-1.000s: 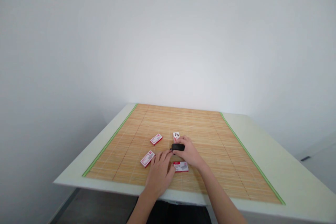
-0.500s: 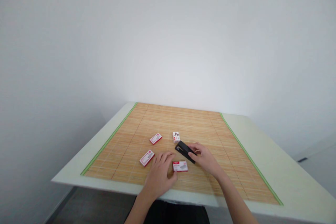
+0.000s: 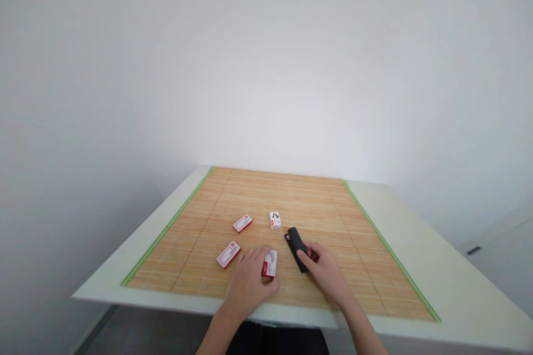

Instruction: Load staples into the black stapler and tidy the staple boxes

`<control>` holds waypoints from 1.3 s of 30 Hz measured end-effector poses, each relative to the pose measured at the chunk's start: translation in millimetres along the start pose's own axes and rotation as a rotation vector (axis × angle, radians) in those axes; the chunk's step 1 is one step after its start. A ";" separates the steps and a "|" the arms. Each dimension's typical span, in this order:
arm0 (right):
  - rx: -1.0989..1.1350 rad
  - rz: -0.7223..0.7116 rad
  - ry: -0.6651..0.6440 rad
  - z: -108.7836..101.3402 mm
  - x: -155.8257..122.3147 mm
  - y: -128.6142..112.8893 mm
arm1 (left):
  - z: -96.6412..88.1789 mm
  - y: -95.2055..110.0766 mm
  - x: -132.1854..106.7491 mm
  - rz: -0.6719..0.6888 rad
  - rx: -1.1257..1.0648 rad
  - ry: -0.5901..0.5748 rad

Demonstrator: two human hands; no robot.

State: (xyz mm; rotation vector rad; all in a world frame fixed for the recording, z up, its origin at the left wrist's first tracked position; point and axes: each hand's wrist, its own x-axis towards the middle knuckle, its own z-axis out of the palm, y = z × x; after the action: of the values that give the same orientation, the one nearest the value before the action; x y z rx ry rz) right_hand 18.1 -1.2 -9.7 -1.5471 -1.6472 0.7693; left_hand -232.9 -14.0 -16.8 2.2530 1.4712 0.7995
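My left hand (image 3: 250,279) is closed around a small red-and-white staple box (image 3: 270,264), thumb at its near end and fingers at its far end. The box is turned lengthwise, near the front of the mat. To its right, my right hand (image 3: 325,269) grips a black stapler (image 3: 297,247) between thumb and fingers. The stapler lies at a slant, its front end pointing away from me. Left of my left hand lies a red-and-white box (image 3: 229,255), with a similar box (image 3: 242,223) farther back. A smaller white box (image 3: 275,220) with a dark picture stands beyond the stapler.
A bamboo mat (image 3: 287,188) with green edging covers the middle of the white table (image 3: 416,244). The table's front edge runs close to my lap. A pale wall (image 3: 266,66) rises behind the table.
My left hand has closed on the staple box, which has turned from crosswise to lengthwise and shifted left. The stapler has turned in my right hand to point more directly away. The view has shifted slightly.
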 end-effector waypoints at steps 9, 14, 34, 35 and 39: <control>0.219 0.093 -0.111 31.1 -17.1 -19.3 | -1.8 -4.1 8.8 -0.074 -0.104 -0.040; 0.236 0.048 -0.035 48.0 -21.3 -23.8 | -6.0 -5.2 10.0 -0.042 -0.107 -0.071; 0.153 0.060 0.090 54.7 -25.9 -24.0 | -38.1 -67.4 26.7 0.101 0.322 0.022; 0.155 0.061 0.088 54.9 -26.1 -23.0 | -36.8 -72.5 29.0 0.099 0.322 0.008; 0.156 0.055 0.091 55.0 -27.2 -21.4 | -32.0 -84.5 32.1 0.030 0.358 0.040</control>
State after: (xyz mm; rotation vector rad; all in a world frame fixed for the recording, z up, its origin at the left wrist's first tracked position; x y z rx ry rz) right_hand -39.4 -27.1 -25.2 -1.4997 -1.4488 0.8239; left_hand -303.9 49.2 -29.7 2.5327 1.7180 0.6321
